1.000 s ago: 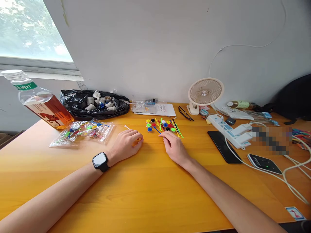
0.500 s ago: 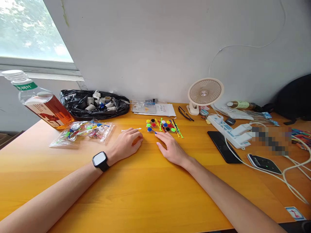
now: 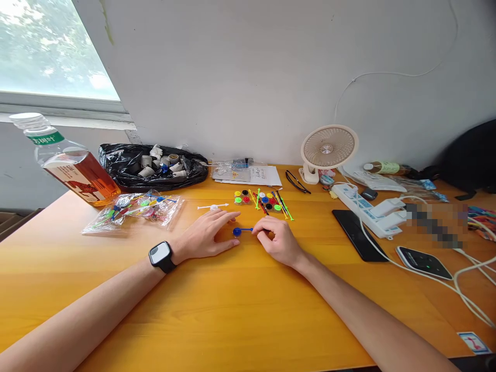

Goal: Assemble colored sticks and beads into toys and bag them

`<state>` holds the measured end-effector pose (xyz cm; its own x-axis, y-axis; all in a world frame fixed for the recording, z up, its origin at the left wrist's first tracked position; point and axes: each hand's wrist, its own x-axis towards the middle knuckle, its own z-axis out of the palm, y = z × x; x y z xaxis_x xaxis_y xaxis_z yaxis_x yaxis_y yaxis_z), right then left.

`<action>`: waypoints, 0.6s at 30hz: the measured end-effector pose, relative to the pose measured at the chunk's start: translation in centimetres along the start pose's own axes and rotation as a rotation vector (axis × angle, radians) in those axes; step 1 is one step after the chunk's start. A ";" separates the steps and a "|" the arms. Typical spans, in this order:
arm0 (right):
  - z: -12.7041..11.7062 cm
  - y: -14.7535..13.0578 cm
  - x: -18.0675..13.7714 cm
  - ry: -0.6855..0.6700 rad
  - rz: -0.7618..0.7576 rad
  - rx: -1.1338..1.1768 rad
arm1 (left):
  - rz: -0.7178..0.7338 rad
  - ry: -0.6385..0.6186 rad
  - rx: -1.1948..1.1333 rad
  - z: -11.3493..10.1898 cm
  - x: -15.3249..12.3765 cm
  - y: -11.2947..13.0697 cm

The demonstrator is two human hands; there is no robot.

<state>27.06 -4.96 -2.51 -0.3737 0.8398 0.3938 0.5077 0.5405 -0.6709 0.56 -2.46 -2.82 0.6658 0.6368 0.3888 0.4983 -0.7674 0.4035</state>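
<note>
A blue plastic arrow spinner with a round base [image 3: 236, 232] lies between my hands. The fingertips of my right hand [image 3: 281, 240] are pinched at the right end of its shaft, part of which they hide. My left hand [image 3: 211, 232] is open, thumb and fingers spread apart on the left side of the round base; whether the thumb touches it I cannot tell. Just beyond that hand lies a white arrow spinner [image 3: 213, 207]. Farther back sit several small coloured discs [image 3: 264, 199] in rows, with loose coloured plastic arrows [image 3: 284, 205] among and beside them.
A clear bag of coloured spinner pieces [image 3: 132, 212] lies left, before a leaning tea bottle [image 3: 77, 168]. Behind are a black plastic bag [image 3: 116, 165], papers [image 3: 267, 175] and a small fan [image 3: 329, 147]. A phone [image 3: 358, 235], power strip [image 3: 366, 209] and cables lie right.
The blue spinner has been drawn towards me, away from the coloured discs, with my right hand now pinching its shaft. My left hand has moved right and spread its fingers, uncovering more of the white spinner.
</note>
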 end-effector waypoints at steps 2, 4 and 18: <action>0.1 0.1 0.0 -0.008 0.014 0.008 | 0.022 -0.028 -0.010 -0.1 0.1 0.1; 0.2 0.3 -0.1 -0.013 0.017 0.028 | 0.046 -0.053 -0.022 -0.2 0.3 0.3; 0.9 -0.2 -0.7 -0.148 -0.099 0.104 | 0.056 -0.055 -0.105 0.4 0.3 1.5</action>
<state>26.54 -5.67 -3.16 -0.5316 0.7618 0.3702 0.3822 0.6058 -0.6978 1.76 -3.39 -2.47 0.7221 0.5858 0.3680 0.4005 -0.7877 0.4681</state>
